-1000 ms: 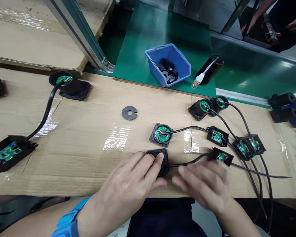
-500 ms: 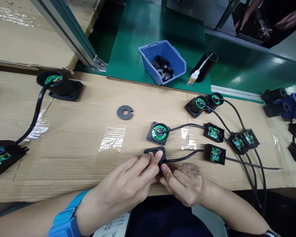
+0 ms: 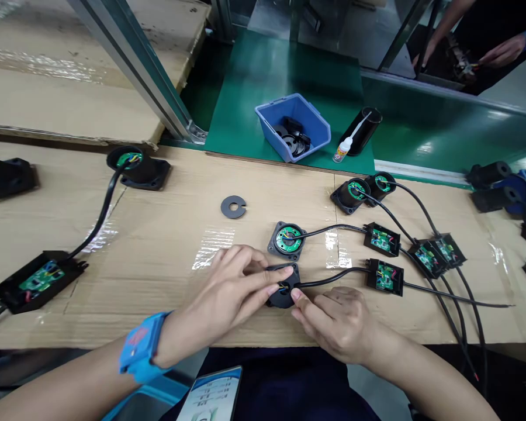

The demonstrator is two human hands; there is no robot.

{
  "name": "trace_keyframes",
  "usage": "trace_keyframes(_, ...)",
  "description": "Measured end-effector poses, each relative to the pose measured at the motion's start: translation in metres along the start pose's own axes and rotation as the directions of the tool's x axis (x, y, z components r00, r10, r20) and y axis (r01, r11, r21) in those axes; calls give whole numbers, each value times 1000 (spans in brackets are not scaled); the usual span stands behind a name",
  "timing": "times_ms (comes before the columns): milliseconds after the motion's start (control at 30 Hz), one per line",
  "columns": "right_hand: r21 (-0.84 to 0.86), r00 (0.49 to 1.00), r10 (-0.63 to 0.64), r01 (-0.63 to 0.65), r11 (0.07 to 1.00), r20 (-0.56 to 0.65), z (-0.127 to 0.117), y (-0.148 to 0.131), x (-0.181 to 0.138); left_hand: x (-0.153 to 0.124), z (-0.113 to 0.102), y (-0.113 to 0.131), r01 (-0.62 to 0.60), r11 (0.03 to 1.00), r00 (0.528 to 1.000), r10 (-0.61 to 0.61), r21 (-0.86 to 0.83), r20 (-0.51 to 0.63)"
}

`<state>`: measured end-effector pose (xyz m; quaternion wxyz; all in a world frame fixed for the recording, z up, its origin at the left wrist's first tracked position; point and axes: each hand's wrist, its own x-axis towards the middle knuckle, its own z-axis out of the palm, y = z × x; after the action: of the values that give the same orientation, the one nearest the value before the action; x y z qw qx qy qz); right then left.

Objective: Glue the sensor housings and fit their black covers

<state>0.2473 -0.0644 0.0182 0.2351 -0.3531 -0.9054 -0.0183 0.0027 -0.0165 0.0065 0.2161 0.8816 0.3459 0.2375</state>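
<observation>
A black square-flanged housing (image 3: 284, 299) lies near the front edge of the cardboard-covered bench (image 3: 158, 234), and both my hands are on it. My left hand (image 3: 232, 286), with a blue wristband, has its fingertips pressed on the housing's top among coloured wires. My right hand (image 3: 333, 321) pinches the housing's right side where a black cable (image 3: 333, 276) leaves it. That cable runs to an open black box with a green circuit board (image 3: 386, 276). Just behind sits a second housing showing a round green board (image 3: 287, 240).
A loose black slotted disc (image 3: 233, 207) lies mid-bench. A blue bin (image 3: 293, 126) of black parts and a glue bottle (image 3: 342, 149) stand on the green mat behind. More wired housings and boxes lie at right (image 3: 421, 251) and left (image 3: 138, 166). Another person's hands (image 3: 499, 55) work top right.
My right hand came in from the right and closed on the housing's cable side. My left fingers shifted onto its top, and the housing now shows coloured wires.
</observation>
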Motion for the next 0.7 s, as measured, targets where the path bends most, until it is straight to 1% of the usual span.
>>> trace_keyframes(67, 0, 1000, 1, -1, 1000, 5, -1, 0, 1, 4, -1, -2, 122, 969, 990, -103, -216, 94)
trace_keyframes(133, -3, 1000, -2, 2, 1000, 5, -3, -1, 2, 6, -2, -3, 207, 908, 975, -160, -365, 155)
trace_keyframes(200, -22, 999, -19, 20, 1000, 25, -7, -3, 6, 7, -2, -3, 247, 866, 967, -189, -435, 173)
trace_keyframes(300, -90, 997, -45, 50, 995, 65, -15, -6, 12, 6, -3, -2, 244, 861, 967, -183, -447, 174)
trace_keyframes(333, -107, 996, -39, 48, 993, 80, -17, -7, 14, 5, -3, -3, 227, 872, 971, -169, -433, 169)
trace_keyframes(400, -95, 996, 4, 4, 995, 84, -20, -6, 17, 7, -5, -7, 183, 908, 979, -134, -377, 152)
trace_keyframes(533, 47, 992, 105, -109, 993, 71, -21, 3, 21, 23, -7, -31, 57, 957, 998, -46, -284, 42)
trace_keyframes(600, 97, 988, 121, -131, 987, 98, -23, 9, 22, 36, -5, -46, -46, 959, 999, 49, -281, 3)
trace_keyframes(700, 130, 978, 131, -153, 980, 161, -28, 15, 23, 54, 2, -62, -201, 922, 977, 215, -330, 7)
